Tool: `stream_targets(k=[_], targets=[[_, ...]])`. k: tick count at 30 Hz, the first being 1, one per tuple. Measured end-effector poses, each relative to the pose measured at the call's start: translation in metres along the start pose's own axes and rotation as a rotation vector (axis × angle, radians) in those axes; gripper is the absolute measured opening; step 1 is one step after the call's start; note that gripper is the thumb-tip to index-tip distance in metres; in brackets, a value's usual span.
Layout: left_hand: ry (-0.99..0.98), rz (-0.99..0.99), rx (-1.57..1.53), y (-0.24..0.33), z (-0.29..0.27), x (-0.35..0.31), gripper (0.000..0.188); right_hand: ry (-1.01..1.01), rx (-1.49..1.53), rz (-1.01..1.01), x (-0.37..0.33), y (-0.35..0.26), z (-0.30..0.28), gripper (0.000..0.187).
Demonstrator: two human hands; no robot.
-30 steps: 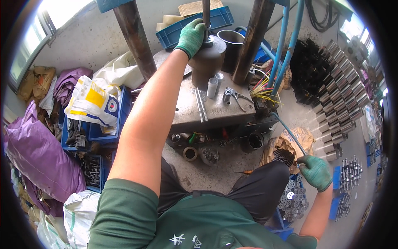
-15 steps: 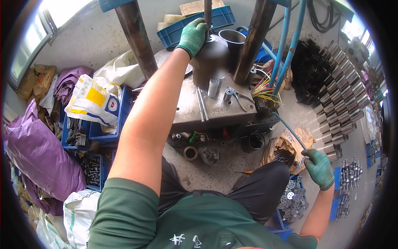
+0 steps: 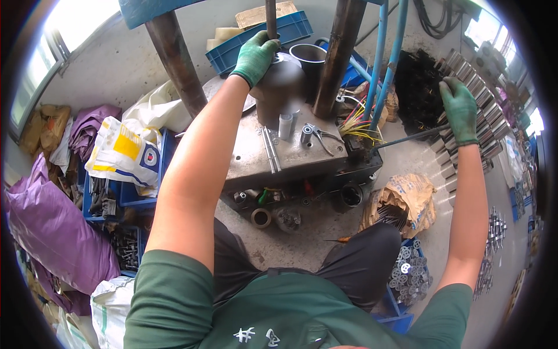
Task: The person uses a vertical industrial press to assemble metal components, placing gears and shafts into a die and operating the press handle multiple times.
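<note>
My left hand (image 3: 256,58), in a green glove, reaches up to the press. Its fingers close around the lower part of an upright dark metal rod (image 3: 271,17), just above a thick metal cylinder (image 3: 273,99) on the steel press table (image 3: 244,166). The top of the cylinder is blurred. My right hand (image 3: 460,110), also gloved, is raised at the right with fingers extended. The long pump lever (image 3: 414,137) reaches the heel of that palm; a finger grip on it does not show. Pliers (image 3: 321,139), thin rods (image 3: 270,150) and small sleeves (image 3: 285,126) lie or stand on the table.
Press columns (image 3: 177,64) and blue hoses (image 3: 378,64) flank the work. Stacked metal tubes (image 3: 485,125) stand at right. A torn paper sack (image 3: 415,195) and a bin of small wheel-shaped parts (image 3: 407,276) are near my right knee. Purple sacking (image 3: 64,232) lies at left.
My right hand has risen from beside the paper sack to the stacked tubes, and the lever has swung up with it. The left hand stays on the rod; the view has shifted slightly.
</note>
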State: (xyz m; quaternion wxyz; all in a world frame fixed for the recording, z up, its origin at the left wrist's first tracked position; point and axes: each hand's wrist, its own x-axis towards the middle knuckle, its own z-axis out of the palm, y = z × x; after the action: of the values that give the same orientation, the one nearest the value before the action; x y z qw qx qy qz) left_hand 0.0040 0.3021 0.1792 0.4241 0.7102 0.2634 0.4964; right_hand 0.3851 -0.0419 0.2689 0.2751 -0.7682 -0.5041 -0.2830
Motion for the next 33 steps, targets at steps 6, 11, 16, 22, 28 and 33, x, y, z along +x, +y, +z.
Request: stream_targets(k=[6,11,16,22,28,33], targets=[[0.02,0.159,0.07,0.016,0.002,-0.025,0.031,-0.062,-0.06,0.042,0.008,-0.015,-0.003,0.037],[0.161,0.885,0.551,0.061,0.033,-0.097,0.029,-0.091,-0.032,0.094,-0.009,0.005,-0.016,0.035],[-0.047,0.179,-0.22,0.019,0.068,-0.235,0.032,-0.054,0.117,0.073,-0.024,0.017,-0.016,0.035],[-0.063,-0.698,-0.574,-0.013,0.097,-0.346,0.051,-0.155,0.203,-0.024,-0.09,-0.007,-0.042,0.023],[-0.125,-0.976,-0.709,-0.044,0.113,-0.35,0.032,-0.198,0.249,-0.019,-0.163,0.018,-0.064,0.015],[0.002,-1.175,-0.768,-0.052,0.121,-0.327,0.033,-0.173,0.357,0.116,-0.185,0.044,-0.058,0.016]])
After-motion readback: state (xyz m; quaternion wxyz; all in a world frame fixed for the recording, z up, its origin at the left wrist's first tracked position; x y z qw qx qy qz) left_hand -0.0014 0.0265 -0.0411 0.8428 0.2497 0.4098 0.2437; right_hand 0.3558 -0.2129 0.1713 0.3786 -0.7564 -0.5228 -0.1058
